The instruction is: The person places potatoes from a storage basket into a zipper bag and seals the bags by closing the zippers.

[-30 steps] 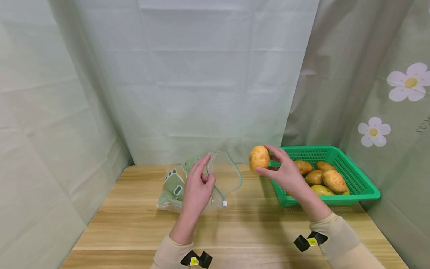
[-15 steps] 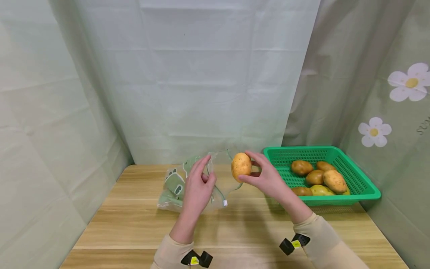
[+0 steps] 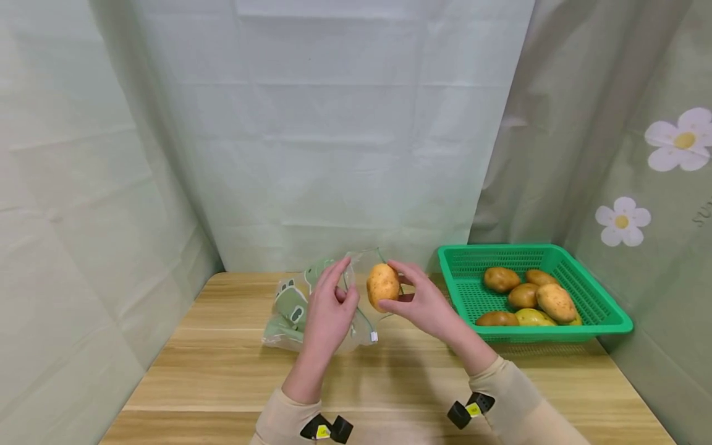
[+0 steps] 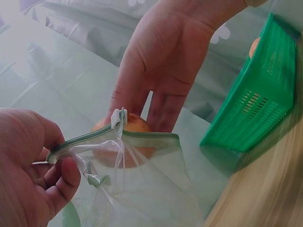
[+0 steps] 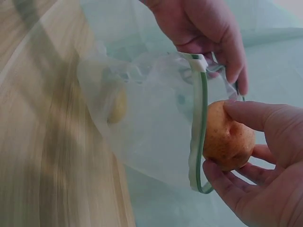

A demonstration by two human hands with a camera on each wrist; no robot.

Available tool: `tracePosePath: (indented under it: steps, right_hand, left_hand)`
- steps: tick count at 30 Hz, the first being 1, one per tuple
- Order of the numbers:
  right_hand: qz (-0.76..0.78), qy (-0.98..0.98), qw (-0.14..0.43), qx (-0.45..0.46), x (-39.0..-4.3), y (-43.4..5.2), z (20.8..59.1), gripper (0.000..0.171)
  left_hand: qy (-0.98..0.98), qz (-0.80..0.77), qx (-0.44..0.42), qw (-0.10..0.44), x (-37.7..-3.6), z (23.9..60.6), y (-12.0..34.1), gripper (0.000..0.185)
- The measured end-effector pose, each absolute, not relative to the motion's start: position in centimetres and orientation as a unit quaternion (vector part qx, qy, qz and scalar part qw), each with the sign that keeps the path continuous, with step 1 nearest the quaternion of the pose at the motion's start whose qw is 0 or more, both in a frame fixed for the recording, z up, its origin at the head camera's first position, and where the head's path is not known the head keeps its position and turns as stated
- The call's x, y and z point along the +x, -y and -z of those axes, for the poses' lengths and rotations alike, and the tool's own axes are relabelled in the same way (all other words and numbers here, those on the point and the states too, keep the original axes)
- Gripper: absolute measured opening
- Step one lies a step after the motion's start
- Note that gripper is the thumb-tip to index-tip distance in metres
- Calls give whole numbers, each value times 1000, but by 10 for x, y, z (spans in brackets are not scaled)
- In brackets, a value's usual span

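Note:
My left hand (image 3: 328, 309) pinches the green zip rim of a clear plastic bag (image 3: 311, 309) and holds its mouth up above the wooden table (image 3: 222, 383). In the left wrist view the left hand (image 4: 33, 175) grips that bag (image 4: 142, 189) by the rim. My right hand (image 3: 423, 303) holds a yellow-brown potato (image 3: 382, 285) right at the bag's mouth. In the right wrist view the potato (image 5: 227, 137) sits against the rim of the bag (image 5: 151, 132), gripped by the right hand (image 5: 265, 189). Another potato (image 5: 116, 106) shows faintly inside the bag.
A green plastic basket (image 3: 606, 309) with several potatoes (image 3: 534, 296) stands at the right of the table, also seen as the basket (image 4: 255, 109) in the left wrist view. Pale green cloth walls the table at back and sides; the right cloth has white flowers (image 3: 620, 219).
My right hand has carried the potato leftward from above the basket's edge to the bag's mouth. The left hand has kept its hold on the bag rim.

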State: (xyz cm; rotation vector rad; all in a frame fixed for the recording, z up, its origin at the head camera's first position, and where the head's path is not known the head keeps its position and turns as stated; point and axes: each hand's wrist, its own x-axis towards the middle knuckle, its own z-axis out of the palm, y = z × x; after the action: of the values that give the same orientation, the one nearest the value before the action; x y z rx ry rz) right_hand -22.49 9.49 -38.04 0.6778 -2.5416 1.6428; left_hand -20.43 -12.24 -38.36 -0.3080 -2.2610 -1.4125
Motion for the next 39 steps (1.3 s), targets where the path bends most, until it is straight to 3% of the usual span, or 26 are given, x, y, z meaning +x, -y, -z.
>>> tracePosePath:
  steps: [21,39]
  right_hand:
    - [-518,822,6,237,-220,-92,386,69]
    - [-485,848,68,202,-215,-132,382,67]
  left_hand:
    - [815,522,-113,224,-202,383,122,60]
    - [813,519,-111,240,-202,383,122,60]
